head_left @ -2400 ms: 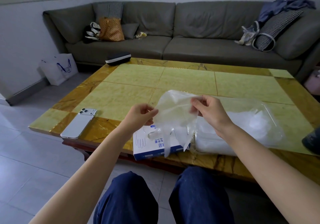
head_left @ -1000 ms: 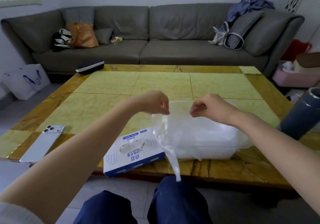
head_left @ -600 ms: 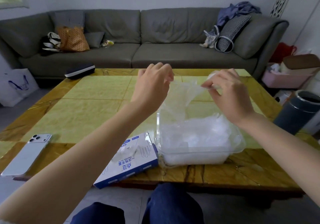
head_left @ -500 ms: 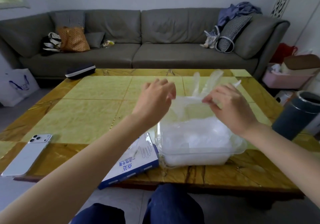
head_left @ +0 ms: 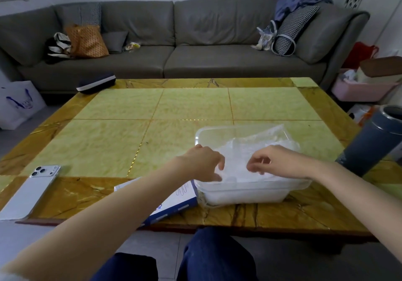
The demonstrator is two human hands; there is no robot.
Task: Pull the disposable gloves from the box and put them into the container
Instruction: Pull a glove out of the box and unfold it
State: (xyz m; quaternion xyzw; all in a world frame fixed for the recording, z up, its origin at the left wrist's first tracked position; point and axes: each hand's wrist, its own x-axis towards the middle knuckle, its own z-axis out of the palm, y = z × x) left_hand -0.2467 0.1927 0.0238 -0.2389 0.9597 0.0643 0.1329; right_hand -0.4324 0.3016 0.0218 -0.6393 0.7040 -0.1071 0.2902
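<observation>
A clear plastic container [head_left: 250, 190] stands near the table's front edge, heaped with thin transparent disposable gloves [head_left: 261, 144]. One glove lies spread on top, reaching the far right corner. My left hand [head_left: 203, 163] is over the container's near left corner, fingertips down on the glove pile. My right hand [head_left: 277, 161] hovers over the pile's near side with fingers loosely curled and nothing pinched between them. The blue and white glove box [head_left: 176, 198] lies flat just left of the container, partly hidden under my left forearm.
A white phone [head_left: 32, 190] lies at the front left corner of the yellow tiled table [head_left: 152, 128]. A dark case [head_left: 95, 83] sits at the far left edge. A tall grey-blue cylinder [head_left: 374, 142] stands at the right edge. A grey sofa [head_left: 174, 48] is behind.
Both hands carried one glove from above the box over to the container, lifted it, then lowered it onto the pile. The pinch on the glove has loosened and the hands now sit low.
</observation>
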